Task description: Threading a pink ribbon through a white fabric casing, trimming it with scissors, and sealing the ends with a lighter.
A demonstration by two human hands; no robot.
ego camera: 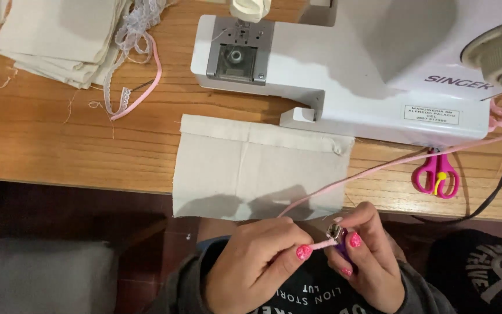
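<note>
Now pink cord end pinched between left hand, right hand

A cloth piece lies before the sewing machine, scissors right, folded stack left.

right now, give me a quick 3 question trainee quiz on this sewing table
1. True or false: the pink scissors lie on the table to the right of the cloth piece.
2. What does the left hand pinch? A) lace trim B) pink cord C) white thread
3. Which thing does the right hand hold at the cord's end?

Key
1. True.
2. B, the pink cord, which trails right past the sewing machine.
3. A small metal clip, pressed between thumb and fingers.
</note>
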